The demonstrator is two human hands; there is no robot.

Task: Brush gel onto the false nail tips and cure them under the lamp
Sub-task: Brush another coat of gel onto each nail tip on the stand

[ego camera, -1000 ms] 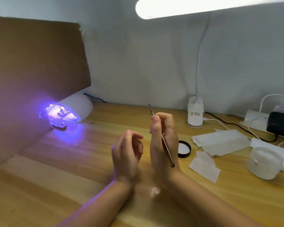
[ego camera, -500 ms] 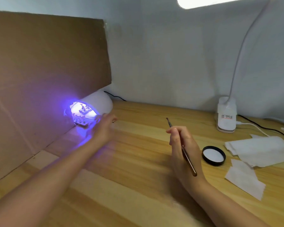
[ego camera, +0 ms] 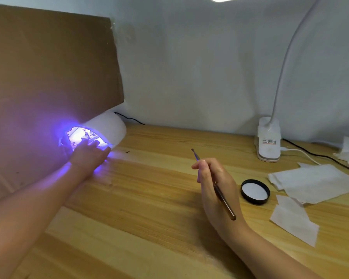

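- The left hand (ego camera: 89,156) reaches into the glowing mouth of the curing lamp (ego camera: 104,130) at nine o'clock on the table (ego camera: 149,218); whether its fingers hold anything cannot be told.
- Nail tips inside the lamp are too blurred to make out.
- The right hand (ego camera: 214,182), at centre, pinches a brush (ego camera: 223,198), bristles pointing to eleven o'clock.
- A black lid (ego camera: 255,191) lies at three o'clock, just beside that hand.

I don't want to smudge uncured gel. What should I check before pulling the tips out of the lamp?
1. Curing lamp lit: ok, it glows violet.
2. Nail tips inside the lamp mouth: ok, small shapes show in the glow; cured or not, cannot tell.
3. Left hand at the opening: ok; what its fingers touch, cannot tell.
4. Brush kept away from the lamp: ok, the right hand holds it above the table.
5. Black lid and wipes out of the path: ok, they lie to the right.
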